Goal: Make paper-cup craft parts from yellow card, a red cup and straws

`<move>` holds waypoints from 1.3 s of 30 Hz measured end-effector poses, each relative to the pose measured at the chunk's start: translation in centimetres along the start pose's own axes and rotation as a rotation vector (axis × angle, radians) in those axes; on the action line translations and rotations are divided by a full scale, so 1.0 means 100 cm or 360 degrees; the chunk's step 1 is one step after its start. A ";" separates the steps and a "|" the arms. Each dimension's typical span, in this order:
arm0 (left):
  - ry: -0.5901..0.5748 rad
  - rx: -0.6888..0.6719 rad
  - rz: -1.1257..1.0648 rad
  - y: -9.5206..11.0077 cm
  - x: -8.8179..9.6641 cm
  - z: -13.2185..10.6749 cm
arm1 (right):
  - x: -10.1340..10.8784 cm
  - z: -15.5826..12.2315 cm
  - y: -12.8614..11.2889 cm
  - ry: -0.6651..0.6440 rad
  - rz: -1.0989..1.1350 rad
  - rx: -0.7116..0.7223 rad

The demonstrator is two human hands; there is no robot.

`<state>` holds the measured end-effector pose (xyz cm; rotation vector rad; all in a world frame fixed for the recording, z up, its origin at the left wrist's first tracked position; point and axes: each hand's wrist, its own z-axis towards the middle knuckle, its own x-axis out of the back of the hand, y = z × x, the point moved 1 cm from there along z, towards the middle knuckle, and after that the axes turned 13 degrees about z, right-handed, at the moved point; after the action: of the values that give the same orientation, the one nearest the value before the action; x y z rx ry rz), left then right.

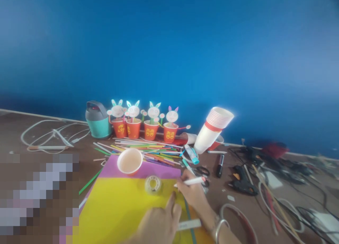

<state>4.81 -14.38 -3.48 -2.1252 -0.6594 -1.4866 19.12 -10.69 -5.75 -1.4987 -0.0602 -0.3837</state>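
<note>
My right hand (192,194) is closed around a white pen (191,181), its tip at the right edge of a yellow paper sheet (119,208). My left hand (159,224) rests on the yellow sheet near its lower right, fingers bent with the thumb pointing up; nothing shows in it. A roll of clear tape (153,184) lies on the yellow sheet just ahead of both hands. A red paper cup (130,161) stands on a purple sheet (164,171) beyond the yellow one. A white ruler-like strip (189,224) lies between my wrists.
Four red cups with paper bunnies (144,125) line the blue wall, beside a teal and grey container (97,119). Coloured sticks (148,150), a tilted stack of cups (213,127), a black marker (219,165), scissors (202,171), a glue gun (242,182) and cables (278,201) crowd the table.
</note>
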 end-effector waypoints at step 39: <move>0.0112 -0.0076 0.0070 0.002 -0.011 0.000 | 0.000 -0.001 0.007 -0.0056 0.0004 -0.0060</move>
<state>4.55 -14.67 -4.50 -2.0985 -0.5540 -1.5601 19.30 -10.80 -6.44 -1.5425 -0.0794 -0.3586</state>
